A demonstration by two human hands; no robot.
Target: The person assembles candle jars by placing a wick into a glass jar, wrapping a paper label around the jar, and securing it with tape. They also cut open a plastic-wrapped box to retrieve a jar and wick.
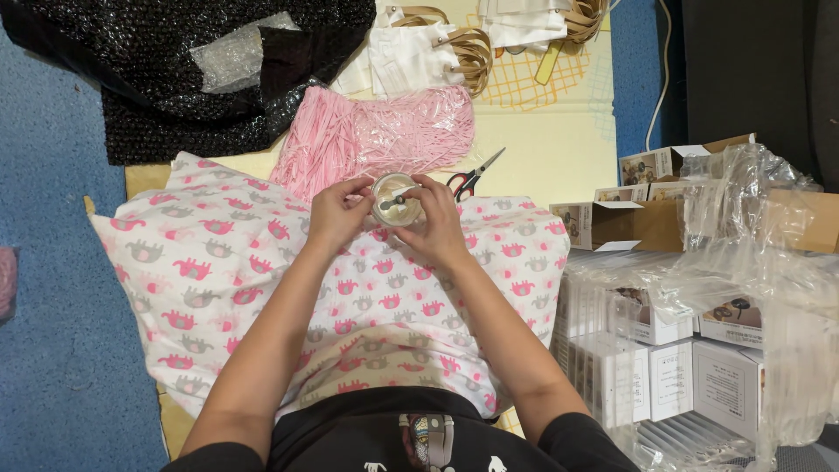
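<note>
Black fabric of the person's shirt fills the bottom edge, and both forearms reach forward over a white pillow printed with pink and grey elephants. Above its far edge the left hand and right hand meet around a small round jar: left fingers curl against its left side, right fingers wrap its right side, and a small white tag or stick (too small to tell which) lies across its top. Red-handled scissors lie just beyond the right hand. Farther off sit pink shredded paper, then black bubble wrap. White boxes stack at right.
</note>
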